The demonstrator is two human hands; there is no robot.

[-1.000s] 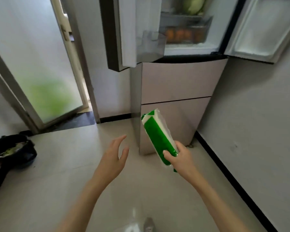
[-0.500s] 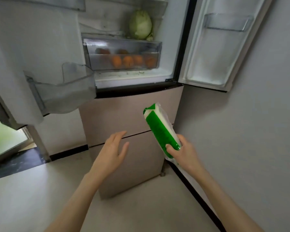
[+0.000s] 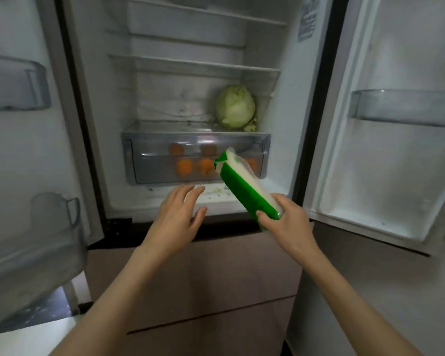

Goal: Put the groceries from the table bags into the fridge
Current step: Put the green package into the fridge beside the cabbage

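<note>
My right hand (image 3: 285,222) grips the near end of a green and white plastic packet (image 3: 244,186), which points up and left toward the open fridge (image 3: 190,70). My left hand (image 3: 177,214) hovers with fingers spread and nothing in it, just in front of the fridge's bottom ledge. Behind the packet's far end sits a clear drawer (image 3: 149,150) holding several oranges (image 3: 184,167). A pale green cabbage (image 3: 235,106) rests on the shelf above the drawer, at the right.
Both fridge doors stand open: the left door's clear bins (image 3: 18,83) and the right door's bin (image 3: 403,106) flank the opening. Upper shelves (image 3: 190,65) are bare. Brown freezer drawer fronts (image 3: 216,273) lie below my arms.
The view has closed in on the fridge and risen. Both hands have moved forward to the fridge opening, and the packet is now in front of the clear drawer.
</note>
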